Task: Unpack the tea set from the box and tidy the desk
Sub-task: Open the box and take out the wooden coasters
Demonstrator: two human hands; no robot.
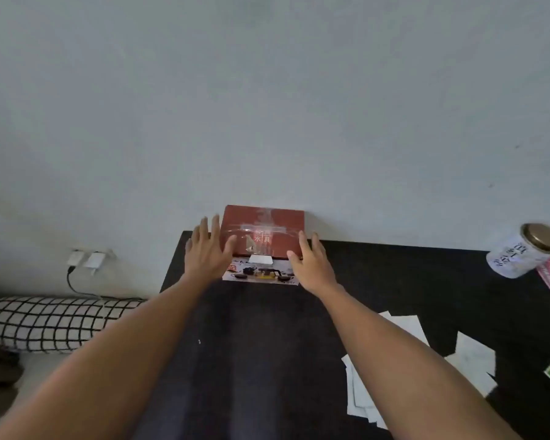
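Open hands (258,262) flanking red box (264,231) (taped, closed), dark desk (394,281)

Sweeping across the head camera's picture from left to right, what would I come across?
Checked pillow → white chargers on the wall → left hand → red box → right hand → loose white papers → white jar with a gold lid.

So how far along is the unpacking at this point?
Barely begun. Nothing looks done: the red cardboard tea set box sits closed at the far edge of the black desk. In hand: the left hand and right hand flank it, open. Left: unpacking, plus clearing the loose white papers and the gold-lidded jar.
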